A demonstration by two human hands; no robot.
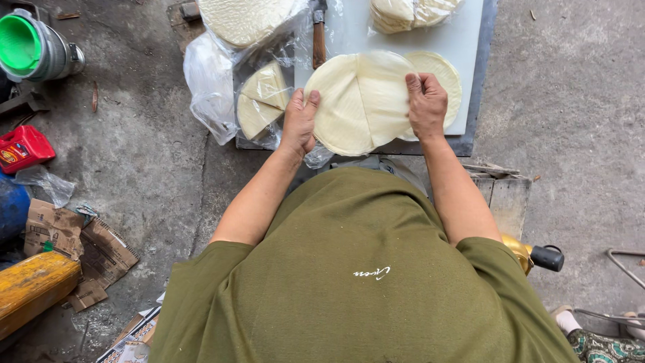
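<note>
The left hand [299,121] has its grip spread, palm and thumb pressed flat on the near left edge of a pale round sheet stack [349,101], while the right hand [426,104] has its grip curled and pinching the folded-over top sheet [386,91] near its right edge. That sheet is bent along a crease down the middle of the stack. Behind it a second round sheet [443,74] lies flat, partly covered.

All of this rests on a white cutting board [463,40] that serves as the worktop, set on a darker slab whose edge shows along the near side. Just left of the board, wedge-cut pieces [263,97] sit in a clear plastic bag [211,87], and a larger round stack [245,19] lies beyond them. A wooden knife handle [318,40] lies at the board's left edge; bagged pieces [410,13] sit at the far side.

Around it — rough grey concrete floor [571,101], stained and cracked. To the left lie a metal pot with a green funnel [30,47], a red container [23,148], torn cardboard [74,242] and a yellow canister [33,286]
</note>
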